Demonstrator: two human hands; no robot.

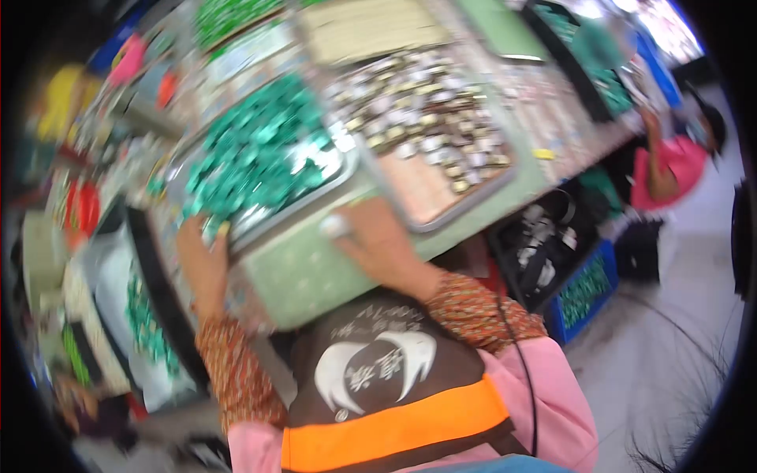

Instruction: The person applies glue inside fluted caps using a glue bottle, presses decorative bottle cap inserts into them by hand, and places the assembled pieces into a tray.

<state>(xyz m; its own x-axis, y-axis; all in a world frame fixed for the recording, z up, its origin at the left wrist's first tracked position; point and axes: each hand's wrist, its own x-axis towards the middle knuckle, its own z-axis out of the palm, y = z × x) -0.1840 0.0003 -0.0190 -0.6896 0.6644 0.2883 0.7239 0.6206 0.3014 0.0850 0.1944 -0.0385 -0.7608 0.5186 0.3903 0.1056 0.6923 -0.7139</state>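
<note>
My left hand [203, 264] is at the near left corner of a clear tray [347, 167] heaped with small green pieces [260, 150]. Its blurred fingers reach among the green pieces, and whether they pinch one is not clear. Over the pale green table mat [303, 272], my right hand [382, 240] is closed, with a small whitish rounded piece [334, 226] at its fingertips; blur hides its exact kind. Just beyond that hand lies a second tray [449, 217] holding many small white and gold pieces [418, 110] on a pinkish base.
A black-edged box [162, 292] with green pieces stands at left. Below the table's right side are a black crate [544, 252] and a blue bin [585, 292]. A beige board [371, 31] lies behind the trays. A person in pink [670, 169] is at right.
</note>
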